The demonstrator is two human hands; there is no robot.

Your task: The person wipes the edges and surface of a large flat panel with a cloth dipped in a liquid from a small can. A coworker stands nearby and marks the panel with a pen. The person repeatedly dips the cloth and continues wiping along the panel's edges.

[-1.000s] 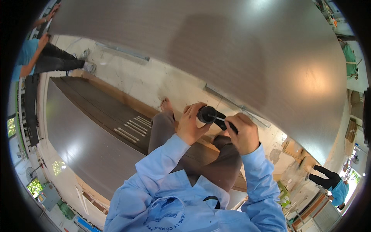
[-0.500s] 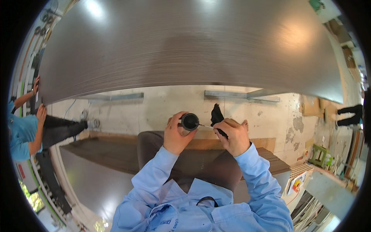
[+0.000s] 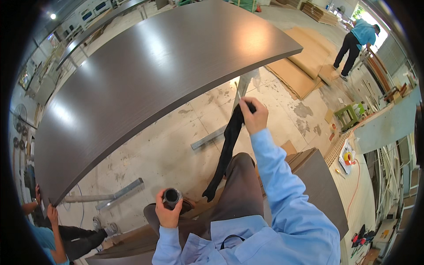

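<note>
My left hand (image 3: pixel 168 213) is wrapped round a small cup-shaped pot (image 3: pixel 172 197), dark inside, low in front of me. Out to the right, my right hand (image 3: pixel 256 115) pinches a thin pale stick (image 3: pixel 238 93) like a fine brush, its tip pointing up near the edge of the board. A long black cloth (image 3: pixel 228 148) hangs down from the same hand. The large dark wood-grain board (image 3: pixel 168 62) lies flat ahead of me, its near edge just beyond my right hand. Whether the stick's tip touches that edge, I cannot tell.
Metal supports (image 3: pixel 121 193) stand below the board. At the far left, a co-worker's hands (image 3: pixel 52 214) are at its end. Cardboard sheets (image 3: pixel 304 57) lie on the floor at right, with another person (image 3: pixel 354 42) beyond. More dark boards (image 3: pixel 316 185) are stacked beside me.
My view has swung to the right. The right hand has left the pot with the stick and moved out to the board's edge, the cloth now hanging long. The left hand still holds the pot.
</note>
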